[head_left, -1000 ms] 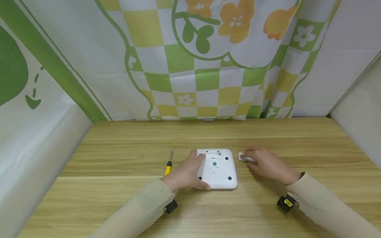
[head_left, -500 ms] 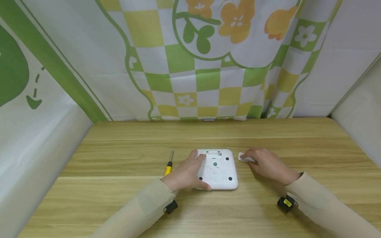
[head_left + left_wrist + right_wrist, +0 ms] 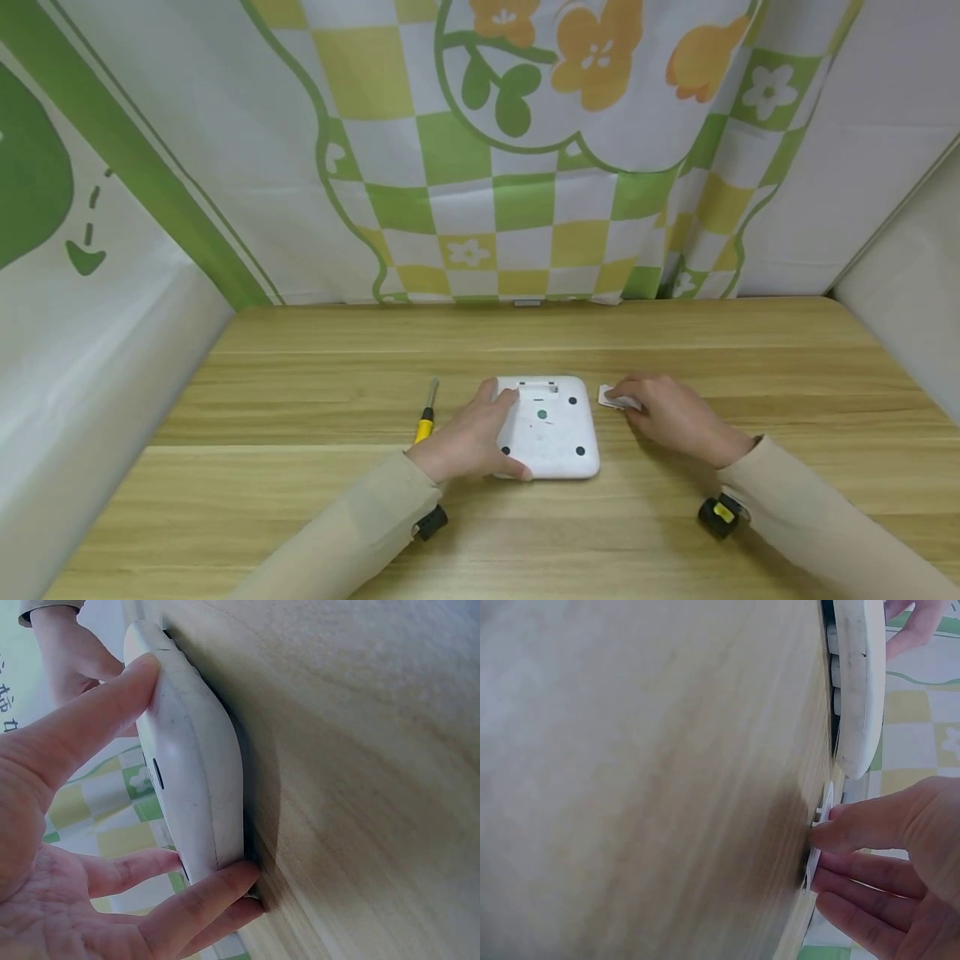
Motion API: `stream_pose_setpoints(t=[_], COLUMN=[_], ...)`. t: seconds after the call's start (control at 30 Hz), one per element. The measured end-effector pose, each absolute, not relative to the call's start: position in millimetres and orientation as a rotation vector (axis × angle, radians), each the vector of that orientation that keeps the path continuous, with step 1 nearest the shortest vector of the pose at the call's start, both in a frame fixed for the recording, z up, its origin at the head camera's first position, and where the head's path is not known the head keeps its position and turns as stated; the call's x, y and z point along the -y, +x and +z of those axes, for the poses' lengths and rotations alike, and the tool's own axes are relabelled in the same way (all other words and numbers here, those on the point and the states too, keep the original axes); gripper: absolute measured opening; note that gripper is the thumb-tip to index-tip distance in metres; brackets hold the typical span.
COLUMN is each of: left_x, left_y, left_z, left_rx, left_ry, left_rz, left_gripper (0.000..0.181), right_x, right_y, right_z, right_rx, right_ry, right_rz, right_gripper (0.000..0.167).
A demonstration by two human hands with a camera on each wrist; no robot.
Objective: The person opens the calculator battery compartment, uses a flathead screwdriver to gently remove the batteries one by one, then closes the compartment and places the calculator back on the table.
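Observation:
A white, rounded-square device (image 3: 551, 442), probably a calculator, lies on the table with dark round feet and an uncovered battery compartment (image 3: 537, 388) facing up. Keys show beneath its edge in the right wrist view. My left hand (image 3: 471, 433) grips the device's left side, thumb at the near edge and fingers toward the far edge. Just right of the device, my right hand (image 3: 671, 417) pinches a small, thin white battery cover (image 3: 819, 838) between thumb and fingers, low over the tabletop. Whether the cover touches the table I cannot tell. The hand hides part of it.
A screwdriver (image 3: 425, 423) with a yellow and black handle lies left of the device, partly behind the left hand. The wooden table (image 3: 300, 383) ends at a checked curtain (image 3: 525, 200) at the back. A small grey piece (image 3: 527, 302) sits at the curtain's foot.
The battery cover in my right hand has shifted very slightly left, toward the device. The left hand keeps its grip and the device stays in place.

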State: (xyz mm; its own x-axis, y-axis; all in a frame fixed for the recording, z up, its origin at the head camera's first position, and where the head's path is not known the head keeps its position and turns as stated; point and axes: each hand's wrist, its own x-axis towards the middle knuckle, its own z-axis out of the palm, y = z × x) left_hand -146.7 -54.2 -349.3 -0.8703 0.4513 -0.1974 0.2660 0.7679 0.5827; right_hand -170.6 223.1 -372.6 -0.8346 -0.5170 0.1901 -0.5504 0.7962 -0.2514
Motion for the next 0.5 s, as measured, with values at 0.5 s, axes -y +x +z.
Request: stream_pose_setpoints(t=[0.5], left_x=[54.9], left_y=[-146.1], left_z=[-349.4], left_rx=[-2.615], left_ry=[0.559], left_rz=[0.823], left_gripper=[0.1], right_x=[-223.2], right_y=[-174.5], right_z=[-362.4], right_rx=[2.838], right_ry=[0.867], right_rz=[0.46], right_gripper=[0.025])
